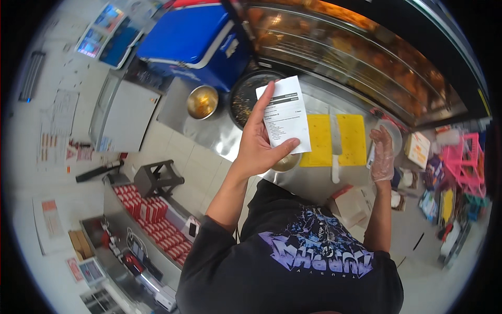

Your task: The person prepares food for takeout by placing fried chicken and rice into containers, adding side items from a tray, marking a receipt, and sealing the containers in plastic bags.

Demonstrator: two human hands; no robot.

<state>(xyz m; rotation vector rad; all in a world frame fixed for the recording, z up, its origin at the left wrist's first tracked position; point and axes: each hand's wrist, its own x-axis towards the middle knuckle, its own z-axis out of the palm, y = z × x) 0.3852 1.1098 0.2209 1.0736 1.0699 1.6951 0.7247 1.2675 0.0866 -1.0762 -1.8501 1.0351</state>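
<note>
Your left hand (256, 144) pinches a printed receipt (285, 115) between thumb and fingers. Your gloved right hand (381, 152) rests open and holds nothing, beside the yellow cutting board (353, 138).

White printed paper slip (285, 115), upright, flat; above the steel counter (209, 125)

Food stall: heated display case (366, 63), yellow cutting board (334, 140)
</note>
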